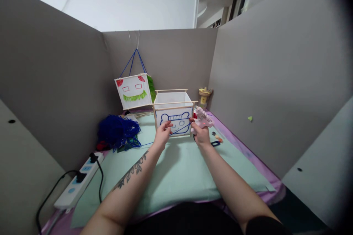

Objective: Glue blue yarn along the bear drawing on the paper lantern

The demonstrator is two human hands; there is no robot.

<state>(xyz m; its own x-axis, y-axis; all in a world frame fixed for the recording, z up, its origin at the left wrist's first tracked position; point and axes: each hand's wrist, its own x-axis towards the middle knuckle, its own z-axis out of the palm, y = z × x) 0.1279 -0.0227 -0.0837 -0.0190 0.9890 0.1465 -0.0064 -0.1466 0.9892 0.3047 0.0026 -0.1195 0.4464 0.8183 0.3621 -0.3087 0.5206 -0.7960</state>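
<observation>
A white box lantern (182, 129) with thin wooden sticks along its edges stands before me, a blue animal face drawn on its front. In my right hand (202, 136) is a pink glue gun (203, 118) with a small red light, at the box's right front edge. My left hand (163, 132) is pinched in front of the drawing, with blue yarn (180, 130) at its fingers. The yarn stretches from there toward my right fingertips. Another length runs left to a tangled blue yarn pile (118, 131). My fingers partly cover the drawing.
Another decorated lantern (135, 91) hangs by blue cords at the back left. A power strip (78, 181) with black plugs lies left on the pale green mat (182, 176). Blue-handled scissors (215, 143) and a yellow object (203, 96) are on the right. Grey panels enclose three sides.
</observation>
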